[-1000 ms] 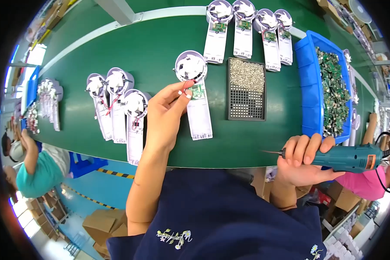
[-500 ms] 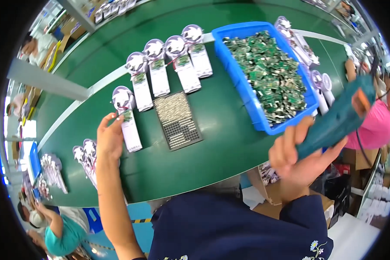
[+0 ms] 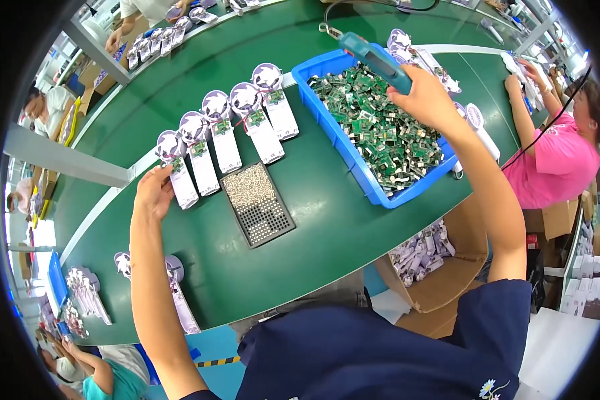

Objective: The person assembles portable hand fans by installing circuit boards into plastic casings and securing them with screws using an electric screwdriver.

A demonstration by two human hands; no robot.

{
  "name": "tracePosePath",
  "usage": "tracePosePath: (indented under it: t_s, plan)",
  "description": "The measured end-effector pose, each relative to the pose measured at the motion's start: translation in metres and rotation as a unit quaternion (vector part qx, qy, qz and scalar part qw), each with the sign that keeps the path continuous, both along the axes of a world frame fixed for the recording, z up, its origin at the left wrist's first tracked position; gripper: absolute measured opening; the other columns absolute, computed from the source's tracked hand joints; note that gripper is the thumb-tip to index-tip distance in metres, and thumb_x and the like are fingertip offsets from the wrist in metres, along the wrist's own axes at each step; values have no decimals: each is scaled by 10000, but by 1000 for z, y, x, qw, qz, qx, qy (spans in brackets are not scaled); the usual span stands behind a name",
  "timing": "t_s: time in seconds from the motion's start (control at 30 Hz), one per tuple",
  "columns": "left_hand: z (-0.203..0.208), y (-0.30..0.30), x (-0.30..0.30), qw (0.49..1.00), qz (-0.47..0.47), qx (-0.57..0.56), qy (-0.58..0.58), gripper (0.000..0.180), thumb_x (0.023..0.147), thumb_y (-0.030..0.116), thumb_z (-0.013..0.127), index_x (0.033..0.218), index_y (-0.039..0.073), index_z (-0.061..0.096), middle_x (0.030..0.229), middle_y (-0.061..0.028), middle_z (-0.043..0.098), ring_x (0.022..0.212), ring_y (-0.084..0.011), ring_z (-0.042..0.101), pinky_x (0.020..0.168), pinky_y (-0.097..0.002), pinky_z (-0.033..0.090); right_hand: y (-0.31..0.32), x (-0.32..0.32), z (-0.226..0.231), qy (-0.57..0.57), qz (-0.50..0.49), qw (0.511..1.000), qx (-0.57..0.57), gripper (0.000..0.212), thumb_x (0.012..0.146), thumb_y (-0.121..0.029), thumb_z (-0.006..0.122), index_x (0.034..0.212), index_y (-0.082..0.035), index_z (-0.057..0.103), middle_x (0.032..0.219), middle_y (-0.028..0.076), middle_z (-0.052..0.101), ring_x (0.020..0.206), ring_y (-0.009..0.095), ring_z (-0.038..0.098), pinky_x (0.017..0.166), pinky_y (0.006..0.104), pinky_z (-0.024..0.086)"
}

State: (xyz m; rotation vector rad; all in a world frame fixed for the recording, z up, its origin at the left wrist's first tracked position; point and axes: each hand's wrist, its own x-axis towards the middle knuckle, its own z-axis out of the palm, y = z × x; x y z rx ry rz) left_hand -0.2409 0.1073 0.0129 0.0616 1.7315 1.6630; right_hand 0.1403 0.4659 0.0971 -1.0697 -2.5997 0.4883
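Observation:
My left hand [image 3: 155, 192] has its fingers closed on the edge of the leftmost white fan housing [image 3: 184, 189], which has a round head and a small green circuit board. It lies at the end of a slanting row of similar housings [image 3: 225, 148]. Raised over the far part of a blue bin [image 3: 353, 167], my right hand [image 3: 425, 97] grips a teal electric screwdriver [image 3: 373, 59], tilted up to the left. Many small green circuit boards [image 3: 387, 127] fill the bin. Nearer me, in front of the row, lies a black tray [image 3: 272, 237] of small metal screws.
More housings lie at the near left [image 3: 179, 293] and beyond the bin [image 3: 425, 60]. A cardboard box [image 3: 470, 250] of white parts stands below the table's near edge. A grey post [image 3: 67, 160] rises at left. A co-worker in pink [image 3: 559, 160] works at right.
My right hand has swung the screwdriver from the near right up and leftward over the bin. My left hand stays at the leftmost housing, which now sits closer to the row. The view has shifted.

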Motion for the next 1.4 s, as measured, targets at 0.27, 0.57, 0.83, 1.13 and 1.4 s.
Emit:
tracePosePath:
  t_s: [0.27,0.57,0.83,1.13,1.4]
  plan:
    - [-3,5,3,999,-1,35,-7,97,918,49,643,959,79,561,1018,-72,656,938,-215,638,854,-379,523,-8,-3,-1,-70,-30,995,70,391,770,-243,746,1082,-45,619,908,185,694,892,380,673,799,494,519]
    - [22,-14,52,989,-10,-51,138,508,930,166,660,1352,-14,441,1175,-169,618,1076,-253,613,926,-376,490,-127,10,25,312,30,806,-502,348,797,-71,781,1063,-33,560,1017,138,688,452,53,471,376,208,350]
    - [70,-52,241,966,-123,203,106,472,865,-94,663,1320,-46,546,1230,-153,646,1123,-208,633,937,-327,541,-253,-21,-45,355,33,550,-755,310,874,13,693,1112,-45,503,1073,110,654,455,48,442,388,212,360]
    - [18,-93,236,962,-76,170,200,344,817,-71,726,1151,-48,644,1037,-131,729,951,-191,720,850,-299,572,-300,-38,-72,237,32,632,-737,319,870,70,620,1157,-10,505,1047,156,685,489,57,477,409,213,365]
    - [-11,-127,224,945,-29,292,146,378,847,-142,648,1104,27,429,993,-192,629,935,-226,645,818,-330,529,-324,-55,-59,194,33,632,-750,398,832,67,663,1194,-14,519,1097,146,682,518,53,502,422,202,381]
